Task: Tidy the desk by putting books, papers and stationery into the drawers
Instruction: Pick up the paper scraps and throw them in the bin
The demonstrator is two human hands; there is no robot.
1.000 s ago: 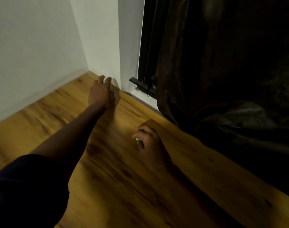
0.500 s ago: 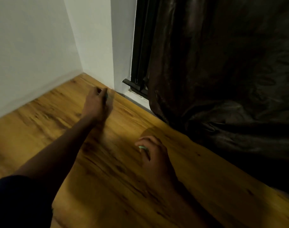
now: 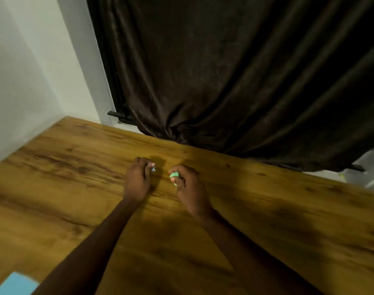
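Fingers (image 3: 181, 168) of your right hand (image 3: 187, 189) curl round a small green piece (image 3: 173, 175), its end pointing toward your left hand (image 3: 137, 182), which pinches a bluish thing (image 3: 153, 169) over the counter (image 3: 267, 209); long axes hidden.

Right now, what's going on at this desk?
A person is clearing small bits off a wooden desk by hand. The right hand grips a green piece. The left hand pinches a tiny greyish item, too blurred to identify. Both hands are close together over the desk's middle. A blue sheet lies at the near left corner, and a dark curtain hangs behind. No drawer is in view.
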